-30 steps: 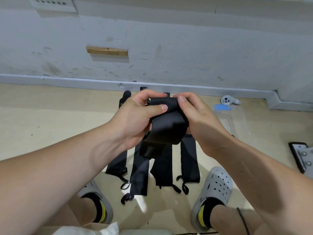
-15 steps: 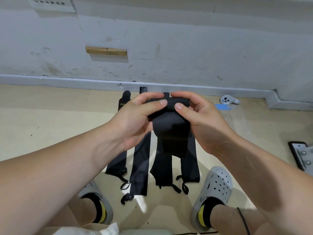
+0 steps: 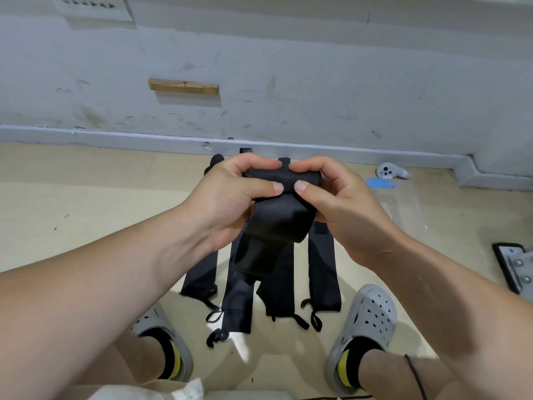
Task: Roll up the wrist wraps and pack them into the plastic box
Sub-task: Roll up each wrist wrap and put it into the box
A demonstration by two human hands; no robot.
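Two hands: left hand (image 3: 230,197) and right hand (image 3: 340,203) pinch partly rolled black wrist wrap (image 3: 278,215), thumbs pressing roll; tail hangs over four flat wrist wraps (image 3: 323,272).

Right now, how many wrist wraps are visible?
5: the held wrap between left hand and right hand; four floor wraps side by side below. More may be hidden.

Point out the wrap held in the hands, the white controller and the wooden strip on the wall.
held wrap (image 3: 277,223): head view, on the fabric hanging below the roll.
white controller (image 3: 388,171): head view, on its round face.
wooden strip (image 3: 183,86): head view, on its middle.
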